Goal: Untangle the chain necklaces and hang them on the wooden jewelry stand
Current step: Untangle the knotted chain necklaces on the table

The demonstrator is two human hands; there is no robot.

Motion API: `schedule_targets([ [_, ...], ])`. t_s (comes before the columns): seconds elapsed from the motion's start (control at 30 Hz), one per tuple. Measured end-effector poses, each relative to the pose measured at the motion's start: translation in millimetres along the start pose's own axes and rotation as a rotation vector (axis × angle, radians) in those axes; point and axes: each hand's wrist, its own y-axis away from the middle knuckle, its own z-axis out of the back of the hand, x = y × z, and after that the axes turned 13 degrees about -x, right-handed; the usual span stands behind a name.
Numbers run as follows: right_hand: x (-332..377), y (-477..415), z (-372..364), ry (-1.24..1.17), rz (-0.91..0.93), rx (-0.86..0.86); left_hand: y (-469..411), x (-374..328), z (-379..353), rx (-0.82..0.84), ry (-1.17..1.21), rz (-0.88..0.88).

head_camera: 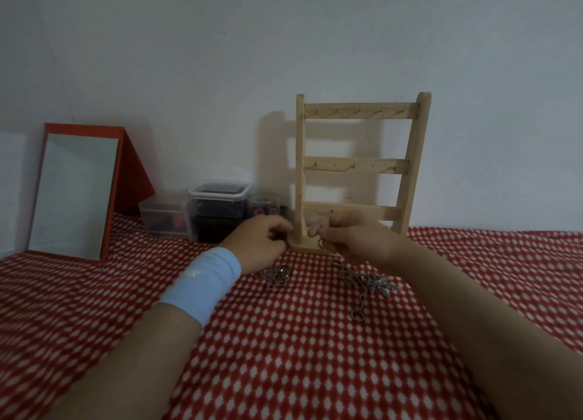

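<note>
The wooden jewelry stand (359, 164) stands upright against the wall, with three crossbars carrying small hooks, all bare. My left hand (258, 243) and my right hand (350, 236) are raised just in front of its base, fingers pinched together on a thin chain that is hard to make out between them. A small tangled chain heap (274, 274) lies on the cloth below my left wrist. A second chain with a leaf-shaped pendant (369, 282) lies under my right hand and trails down to a ring end.
A red and white patterned cloth (299, 356) covers the surface. At the back left stand a red-framed mirror (75, 192) and clear plastic boxes (217, 208) of small items. My left wrist wears a light blue band (205, 284).
</note>
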Motion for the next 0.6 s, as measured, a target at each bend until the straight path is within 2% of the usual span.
schedule_targets([
  [0.07,1,-1,0,-0.021,0.019,0.034,4,-13,-5,0.063,0.304,0.058],
  [0.13,2,0,-1,-0.030,0.036,0.047,5,-19,-11,0.098,0.416,0.063],
  [0.23,3,-1,0,-0.007,0.044,0.027,8,-14,-11,0.068,0.416,0.100],
  [0.37,2,-3,4,0.282,0.168,-0.004,8,-10,-8,0.135,0.414,0.118],
  [0.5,6,2,3,0.151,0.127,0.145,8,-11,-15,0.126,0.374,0.056],
  [0.6,6,1,3,0.176,0.133,0.122,11,-16,-19,0.065,0.406,0.073],
])
